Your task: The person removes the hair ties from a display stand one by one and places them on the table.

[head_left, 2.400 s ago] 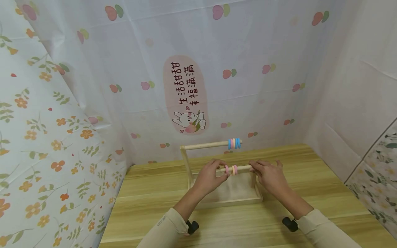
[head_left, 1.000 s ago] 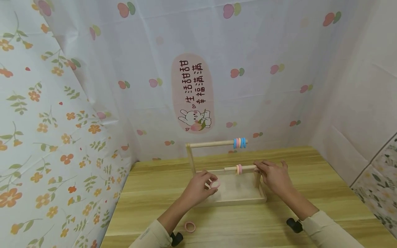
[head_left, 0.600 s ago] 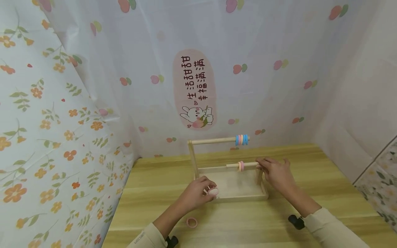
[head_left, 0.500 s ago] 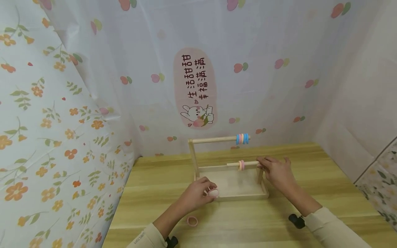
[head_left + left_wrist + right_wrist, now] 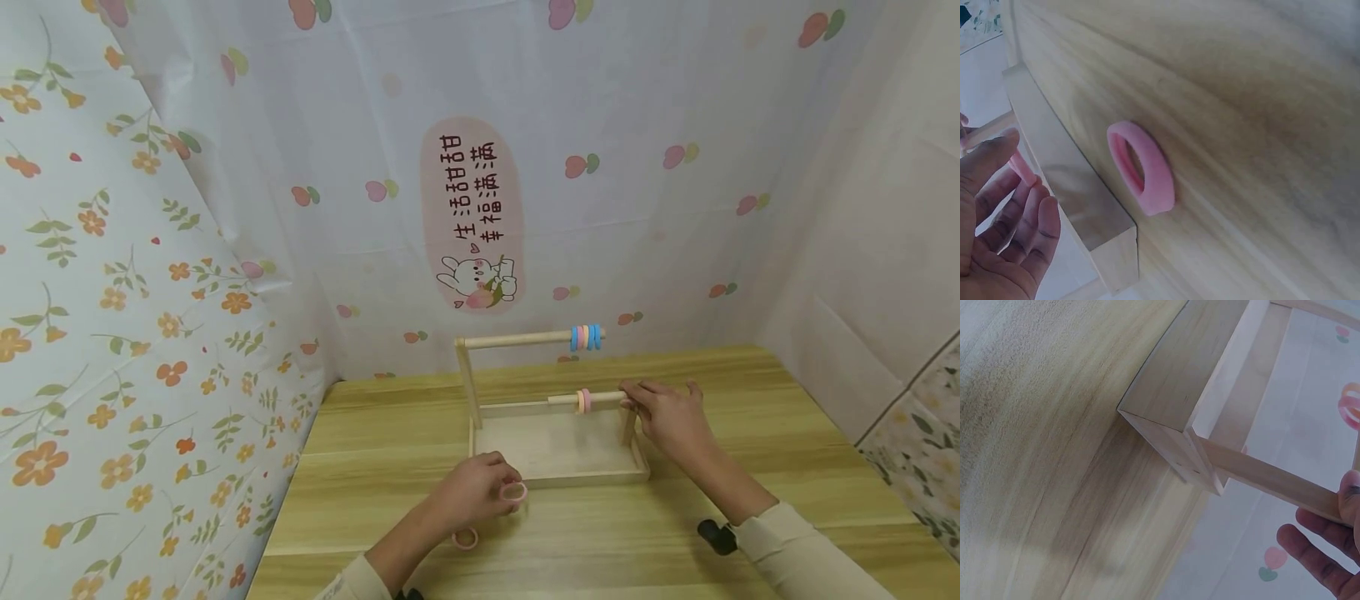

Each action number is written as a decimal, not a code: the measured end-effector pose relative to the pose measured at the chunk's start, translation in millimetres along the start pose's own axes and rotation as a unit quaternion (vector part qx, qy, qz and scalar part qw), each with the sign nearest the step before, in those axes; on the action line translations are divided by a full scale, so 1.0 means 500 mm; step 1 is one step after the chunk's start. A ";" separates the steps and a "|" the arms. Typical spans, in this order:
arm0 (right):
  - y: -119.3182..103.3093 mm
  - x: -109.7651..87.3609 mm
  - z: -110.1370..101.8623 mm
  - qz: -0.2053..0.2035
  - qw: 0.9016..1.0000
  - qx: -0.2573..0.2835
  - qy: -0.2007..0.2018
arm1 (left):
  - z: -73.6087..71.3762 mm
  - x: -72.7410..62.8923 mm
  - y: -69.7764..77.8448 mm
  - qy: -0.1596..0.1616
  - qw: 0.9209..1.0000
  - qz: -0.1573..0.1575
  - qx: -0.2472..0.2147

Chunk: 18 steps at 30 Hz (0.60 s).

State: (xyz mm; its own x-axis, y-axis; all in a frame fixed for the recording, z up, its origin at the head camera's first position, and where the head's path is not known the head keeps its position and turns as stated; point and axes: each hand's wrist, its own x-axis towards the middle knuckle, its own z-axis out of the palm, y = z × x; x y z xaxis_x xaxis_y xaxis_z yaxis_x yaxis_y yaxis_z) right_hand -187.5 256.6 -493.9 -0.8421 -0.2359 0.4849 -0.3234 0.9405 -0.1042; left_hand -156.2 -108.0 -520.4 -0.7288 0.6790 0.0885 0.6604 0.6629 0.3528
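Note:
My left hand [image 5: 476, 492] pinches a pink hair tie [image 5: 514, 491], a soft loop, between thumb and fingertips, in front of the tray's left part. Below it, a second pink hair tie [image 5: 1144, 172] lies on the table. My right hand [image 5: 667, 417] grips the wooden stand [image 5: 1266, 478] where the short right post meets the lower rod [image 5: 603, 397]. A yellow and a pink hair tie [image 5: 587, 400] sit on that rod, whose left end is free. The taller left post carries the upper rod [image 5: 513, 340], with several blue, pink and yellow hair ties [image 5: 586, 337] near its right end.
The stand's shallow tray base [image 5: 570, 478] rests on the wood-grain table [image 5: 360, 467]. Patterned cloth [image 5: 622, 100] hangs behind and at both sides. A black wrist mount [image 5: 717, 537] shows at the right sleeve.
My left hand has drawn the pink hair tie off the lower rod's free end and carried it down and left, past the tray's front edge. My right hand stays on the stand.

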 end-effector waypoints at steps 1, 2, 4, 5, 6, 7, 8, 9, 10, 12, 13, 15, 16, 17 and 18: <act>0.000 0.000 0.000 0.000 1.000 0.000 0.001 | 0.002 -0.001 0.001 -0.005 1.000 -0.003 -0.001; 0.001 0.001 0.000 0.000 1.000 0.002 0.002 | 0.003 -0.003 0.002 -0.009 1.000 -0.005 -0.004; 0.002 0.001 0.000 -0.001 1.000 0.007 0.003 | 0.005 -0.008 0.005 -0.013 1.000 -0.003 -0.003; 0.002 0.001 0.000 -0.001 1.000 0.008 0.003 | 0.007 -0.010 0.007 -0.013 1.000 0.002 0.001; 0.002 0.000 0.001 -0.001 1.000 0.009 0.002 | 0.009 -0.012 0.008 -0.012 1.000 0.008 0.005; 0.002 0.000 0.002 -0.001 1.000 0.010 0.000 | 0.011 -0.014 0.009 -0.012 1.000 0.013 0.010; 0.003 -0.001 0.003 0.000 1.000 0.011 0.000 | 0.013 -0.016 0.011 -0.012 1.000 0.021 0.019; 0.003 -0.002 0.004 0.001 1.000 0.011 -0.001 | 0.015 -0.018 0.012 -0.014 0.999 0.026 0.024; 0.004 -0.002 0.004 0.002 1.000 0.011 -0.002 | 0.017 -0.021 0.012 -0.017 0.999 0.029 0.028; 0.005 -0.003 0.005 0.004 1.000 0.009 -0.003 | 0.022 -0.024 0.014 -0.026 0.999 0.032 0.031; 0.005 -0.003 0.006 0.004 1.000 0.009 -0.002 | 0.024 -0.026 0.014 -0.030 0.999 0.032 0.027; 0.006 -0.003 0.006 0.004 1.000 0.008 0.000 | 0.028 -0.028 0.016 -0.039 0.999 0.029 0.015; 0.006 -0.003 0.006 0.003 1.000 0.007 0.002 | 0.031 -0.029 0.015 -0.041 0.999 0.031 0.013; 0.006 -0.003 0.006 0.002 1.000 0.007 0.003 | 0.032 -0.028 0.015 -0.042 0.999 0.034 0.009; 0.007 -0.002 0.006 0.002 1.000 0.007 0.005 | 0.034 -0.028 0.015 -0.043 0.998 0.036 0.005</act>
State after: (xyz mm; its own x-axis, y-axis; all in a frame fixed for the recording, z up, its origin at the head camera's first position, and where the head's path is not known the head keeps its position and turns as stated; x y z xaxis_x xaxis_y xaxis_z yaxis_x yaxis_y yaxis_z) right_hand -188.8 259.3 -497.3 -0.8391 -0.2297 0.4932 -0.3265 0.9377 -0.1187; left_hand -138.0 -107.1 -534.7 -0.6622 0.7486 0.0332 0.7119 0.6147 0.3397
